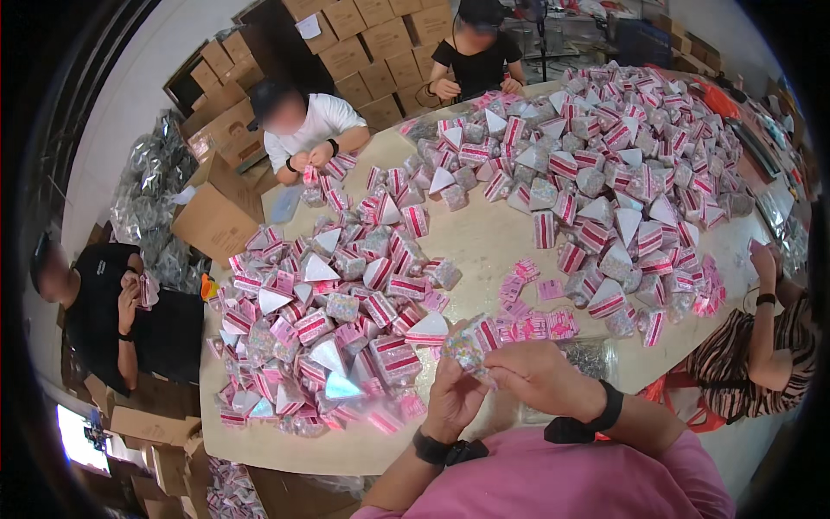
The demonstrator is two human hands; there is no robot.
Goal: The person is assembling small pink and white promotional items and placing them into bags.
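Observation:
Both my hands are raised over the near edge of the table, pinching one wedge-shaped clear pack (467, 347) with glittery, multicoloured contents. My left hand (455, 400) grips it from below and the left, fingers closed. From the other side my right hand (546, 374) closes its fingers on the pack's right edge. Just beyond them lie loose pink printed cards (538, 328). A flat stack of clear plastic bags (595, 356) is partly hidden behind my right hand. Left of my hands spreads a heap of similar pink-and-white wedge packs (333, 303).
A bigger pile of wedge packs (605, 173) covers the table's far right. Co-workers sit around the table: one in white (316, 125), others in black, one in stripes (752, 355). Cardboard boxes (220, 208) and bagged goods (151, 195) stand at the left.

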